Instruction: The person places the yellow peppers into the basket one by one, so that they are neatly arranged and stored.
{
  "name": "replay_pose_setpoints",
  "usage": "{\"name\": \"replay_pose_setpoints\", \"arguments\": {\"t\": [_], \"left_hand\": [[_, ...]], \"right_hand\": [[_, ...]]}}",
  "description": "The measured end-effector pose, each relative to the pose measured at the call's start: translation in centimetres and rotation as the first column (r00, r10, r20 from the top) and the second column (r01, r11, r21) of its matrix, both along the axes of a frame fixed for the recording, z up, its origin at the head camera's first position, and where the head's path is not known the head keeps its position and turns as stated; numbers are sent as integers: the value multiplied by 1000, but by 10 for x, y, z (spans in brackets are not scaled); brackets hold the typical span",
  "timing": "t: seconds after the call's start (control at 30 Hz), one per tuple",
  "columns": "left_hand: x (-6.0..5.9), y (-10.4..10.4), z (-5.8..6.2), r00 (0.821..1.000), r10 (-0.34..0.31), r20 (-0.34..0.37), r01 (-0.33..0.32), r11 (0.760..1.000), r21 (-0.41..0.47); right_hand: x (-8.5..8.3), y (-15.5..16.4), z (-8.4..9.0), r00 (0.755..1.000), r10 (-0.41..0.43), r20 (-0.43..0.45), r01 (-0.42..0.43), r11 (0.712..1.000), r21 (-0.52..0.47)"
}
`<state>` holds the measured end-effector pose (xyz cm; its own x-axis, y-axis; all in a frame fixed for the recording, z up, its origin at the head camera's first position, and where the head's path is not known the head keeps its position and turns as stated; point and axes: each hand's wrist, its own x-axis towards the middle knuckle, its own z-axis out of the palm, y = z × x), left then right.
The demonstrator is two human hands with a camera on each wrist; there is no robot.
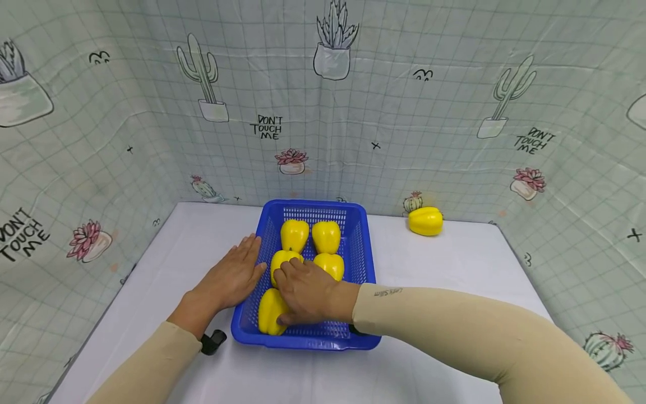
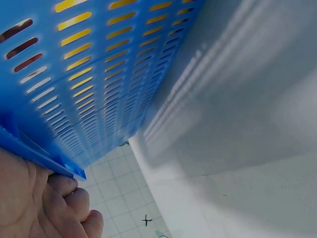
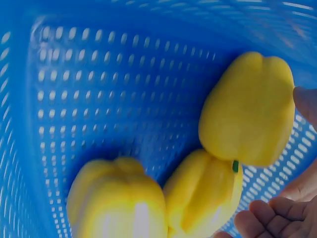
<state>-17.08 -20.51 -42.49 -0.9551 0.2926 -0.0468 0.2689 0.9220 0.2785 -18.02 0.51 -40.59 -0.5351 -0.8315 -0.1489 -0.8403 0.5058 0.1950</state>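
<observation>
1. Yellow pepper (image 1: pixel 271 318) nearest to me is lying in the near left corner of the blue basket (image 1: pixel 364 247), and my right hand (image 1: pixel 305 293) is reaching into the basket and curling over it, thumb along its near side, fingers spread across its top.

2. My right fingers are also reaching toward the pepper behind it (image 1: pixel 282 261), the left one of the middle pair; I cannot tell whether they are touching it.

3. My left hand (image 1: pixel 233 279) is lying flat on the white table (image 1: pixel 454 269), fingers straight and together, pressing against the outer left wall of the basket.

4. In the left wrist view my left fingertips (image 2: pixel 64 191) are sitting just under the rim of the basket, with yellow showing through the slots of its wall (image 2: pixel 99 74).

5. Four more peppers are sitting in the basket in two pairs: the middle right one (image 1: pixel 330 265), and at the far end a left one (image 1: pixel 294 234) and a right one (image 1: pixel 326 235).

6. In the right wrist view my fingertips (image 3: pixel 270 218) are showing at the lower right, beside three peppers lying close together on the perforated basket floor (image 3: pixel 99 99).

7. One more yellow pepper (image 1: pixel 425 220) is lying on the table by the far backdrop, well apart from the basket, to its right.

8. A cactus-print cloth (image 1: pixel 353 112) is hanging behind and beside the table.
</observation>
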Motion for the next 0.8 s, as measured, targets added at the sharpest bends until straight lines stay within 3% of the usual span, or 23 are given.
{"name": "replay_pose_setpoints", "arguments": {"t": [0.37,0.63,0.8], "left_hand": [[1,1,1,1000,11,1,-11,1000,7],[3,2,1,1000,16,-8,-16,1000,16],[3,4,1,1000,20,-13,-20,1000,15]], "right_hand": [[-16,31,13,980,36,-195,-41,999,-21],[-42,74,23,975,-17,-222,-17,988,-151],[-63,114,27,952,-90,-293,19,972,-235]]}}
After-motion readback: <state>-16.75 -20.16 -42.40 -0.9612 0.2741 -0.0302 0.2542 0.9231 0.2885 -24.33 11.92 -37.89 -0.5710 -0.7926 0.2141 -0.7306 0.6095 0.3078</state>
